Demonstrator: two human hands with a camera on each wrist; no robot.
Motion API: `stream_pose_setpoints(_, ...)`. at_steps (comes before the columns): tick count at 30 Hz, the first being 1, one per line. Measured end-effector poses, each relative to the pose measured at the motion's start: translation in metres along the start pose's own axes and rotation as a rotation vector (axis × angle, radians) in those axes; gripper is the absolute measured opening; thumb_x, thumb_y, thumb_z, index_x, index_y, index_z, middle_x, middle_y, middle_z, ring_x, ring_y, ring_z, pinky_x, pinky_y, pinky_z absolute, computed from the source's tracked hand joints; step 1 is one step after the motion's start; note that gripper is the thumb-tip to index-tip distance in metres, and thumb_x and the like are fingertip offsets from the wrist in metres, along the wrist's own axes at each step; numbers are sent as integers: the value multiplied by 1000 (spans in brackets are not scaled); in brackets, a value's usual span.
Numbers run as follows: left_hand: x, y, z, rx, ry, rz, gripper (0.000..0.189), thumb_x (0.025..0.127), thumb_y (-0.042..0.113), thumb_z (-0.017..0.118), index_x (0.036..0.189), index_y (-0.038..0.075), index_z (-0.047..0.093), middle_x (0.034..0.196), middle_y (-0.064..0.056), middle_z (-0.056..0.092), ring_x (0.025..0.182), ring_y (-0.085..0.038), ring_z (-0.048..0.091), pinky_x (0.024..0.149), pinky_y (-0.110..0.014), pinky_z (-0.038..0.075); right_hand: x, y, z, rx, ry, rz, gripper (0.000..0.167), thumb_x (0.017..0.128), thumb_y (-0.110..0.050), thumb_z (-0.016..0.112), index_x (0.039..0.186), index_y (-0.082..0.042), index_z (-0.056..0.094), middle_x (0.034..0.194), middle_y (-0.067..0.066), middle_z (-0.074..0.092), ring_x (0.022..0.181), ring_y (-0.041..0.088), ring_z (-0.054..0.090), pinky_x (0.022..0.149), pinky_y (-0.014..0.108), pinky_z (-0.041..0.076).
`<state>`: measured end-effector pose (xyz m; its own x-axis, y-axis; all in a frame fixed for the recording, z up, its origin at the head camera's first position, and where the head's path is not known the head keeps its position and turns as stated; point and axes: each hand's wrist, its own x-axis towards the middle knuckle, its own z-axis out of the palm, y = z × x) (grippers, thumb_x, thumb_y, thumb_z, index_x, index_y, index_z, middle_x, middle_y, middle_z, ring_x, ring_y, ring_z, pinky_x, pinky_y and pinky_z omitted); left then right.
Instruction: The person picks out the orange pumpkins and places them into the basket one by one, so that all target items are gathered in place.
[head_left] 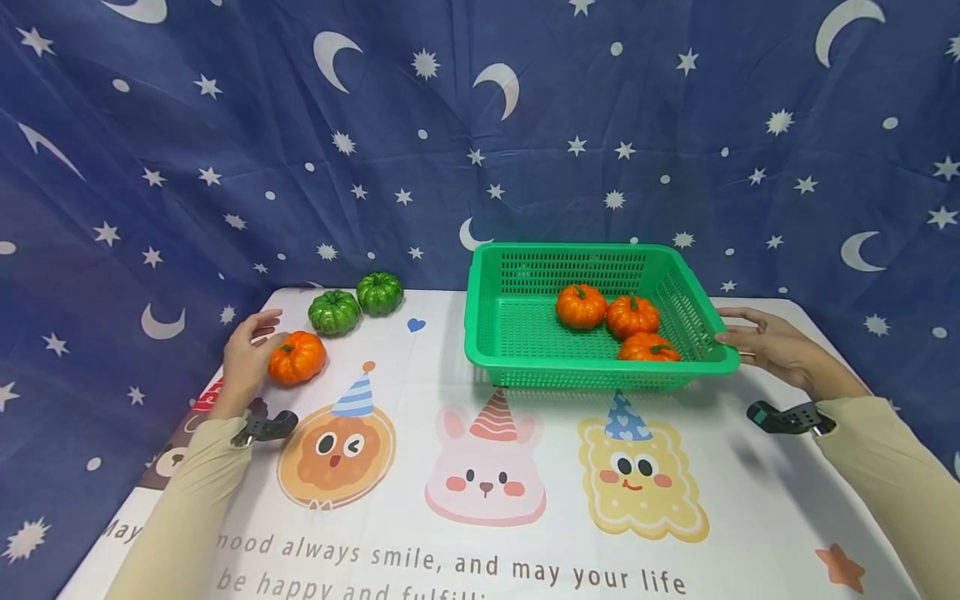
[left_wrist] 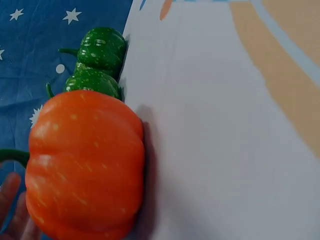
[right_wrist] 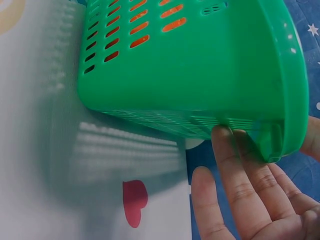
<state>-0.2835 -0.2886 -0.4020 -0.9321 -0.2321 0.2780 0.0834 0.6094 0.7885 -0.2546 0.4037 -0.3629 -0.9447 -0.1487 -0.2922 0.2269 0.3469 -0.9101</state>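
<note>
On the left of the table, my left hand (head_left: 249, 354) is beside an orange pumpkin (head_left: 297, 358), fingers loosely spread. Its thumb is close to the pumpkin's top; whether it touches I cannot tell. In the left wrist view the orange pumpkin (left_wrist: 85, 165) hides part of that hand. Two green pumpkins (head_left: 334, 312) sit just behind it. At the right end of a green plastic basket (head_left: 480, 333), my right hand (head_left: 780, 346) pinches the rim, thumb over it and fingertips against the outer wall, as the right wrist view shows. Several orange pumpkins (head_left: 581, 307) lie inside the basket.
A white tablecloth (head_left: 405, 467) with cartoon prints and lettering covers the table. Behind and at the left hangs a blue curtain (head_left: 405, 108) with moons and stars, close to the table's back edge.
</note>
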Motion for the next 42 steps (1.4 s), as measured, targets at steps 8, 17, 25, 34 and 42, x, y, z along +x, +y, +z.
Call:
stream_pose_setpoints(8,-3,-7,-4,0,-114,-45,50,92,11,52,138,-3,40,135,-30,43,122,-43,43,106,-57,35,-2,-7,4,23,7,20,37,93,-14,59,115,-33,37,91,-24,63,84,-3,64,74,18,55)
stream_pose_setpoints(17,-6,-15,-6,-74,-221,-94,60,93,16,52,144,-4,27,144,-33,29,129,-49,30,108,-63,27,-2,-9,5,15,8,33,39,92,-15,60,118,-32,36,90,-26,63,85,-6,63,74,17,54)
stream_pose_setpoints(25,-5,-19,-8,-25,-289,-113,67,92,17,54,146,-4,21,144,-36,26,130,-52,27,107,-65,27,-1,-9,5,17,5,38,40,92,-15,59,119,-31,35,90,-26,62,85,-6,62,75,17,54)
stream_pose_setpoints(34,-7,-25,-11,-32,-402,-195,75,94,25,53,150,1,10,150,-35,12,132,-52,23,108,-65,26,-1,-5,3,9,14,36,36,92,-17,59,113,-36,37,90,-27,62,84,-5,63,75,17,54)
stream_pose_setpoints(42,-9,-25,-10,-45,-447,-232,79,93,24,54,150,3,5,152,-33,3,135,-50,16,109,-66,21,-1,-3,3,30,6,22,36,92,-16,60,113,-35,38,91,-25,63,85,-4,64,75,18,54)
